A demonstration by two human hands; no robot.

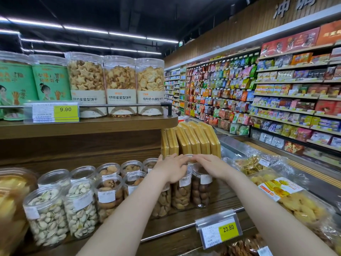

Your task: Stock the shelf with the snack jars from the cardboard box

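Reaching both hands over back-row jar.
Left hand (172,168) and right hand (212,166) flanking clear jar (190,158), fingers spread, possibly touching lid.

Nut jars (108,196) in rows on lower shelf (184,217); biscuit jars (120,85) on shelf above; flat packs (191,139) behind; bagged snacks (276,187) right.

Clear snack jars (181,189) carry white labels; the wooden shelf (79,145) is dark brown with grain; price tags (228,229) are yellow; upper jars (51,80) wear green labels.
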